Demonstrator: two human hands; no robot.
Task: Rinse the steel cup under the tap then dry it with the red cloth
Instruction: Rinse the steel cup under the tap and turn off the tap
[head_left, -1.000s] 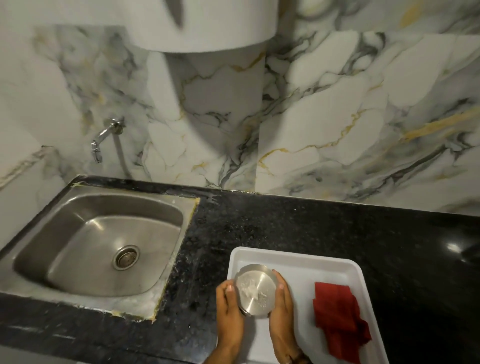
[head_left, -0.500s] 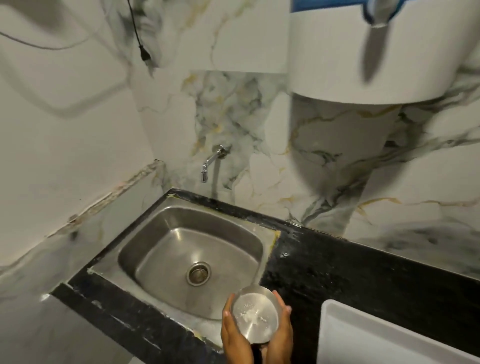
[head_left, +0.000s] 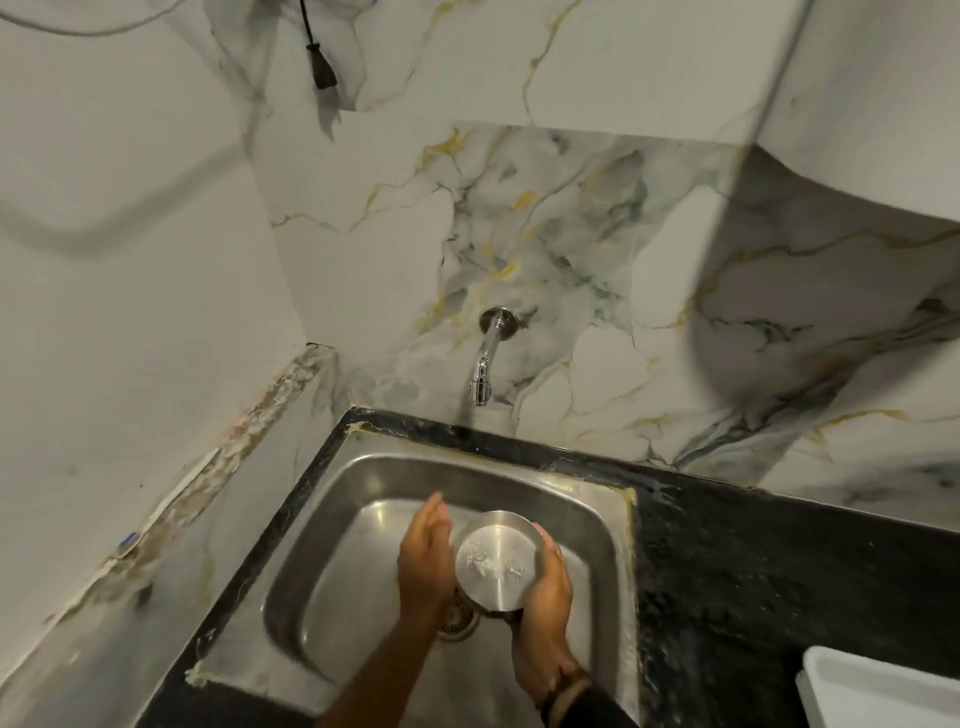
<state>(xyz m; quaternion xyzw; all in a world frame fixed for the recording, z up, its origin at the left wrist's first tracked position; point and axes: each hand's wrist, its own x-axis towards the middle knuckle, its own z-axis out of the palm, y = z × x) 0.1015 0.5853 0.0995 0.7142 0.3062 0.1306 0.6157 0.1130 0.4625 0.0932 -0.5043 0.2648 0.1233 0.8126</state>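
The steel cup (head_left: 496, 564) is over the middle of the steel sink (head_left: 363, 519), above the drain, with white specks on its shiny surface facing me. My right hand (head_left: 545, 587) wraps its right side and grips it. My left hand (head_left: 427, 553) lies flat against its left side, fingers straight and pointing away from me. The chrome tap (head_left: 485, 358) juts from the marble wall beyond the sink; no water runs from it. The red cloth is out of view.
Black granite counter (head_left: 753, 582) runs to the right of the sink. A corner of the white tray (head_left: 883, 691) shows at the lower right edge. A black plug (head_left: 323, 73) hangs on the wall above. A white wall closes in on the left.
Both hands carried the cup from the white tray leftward, over the counter edge, to above the sink drain. My view swung left, so the tray and red cloth slid out of sight.
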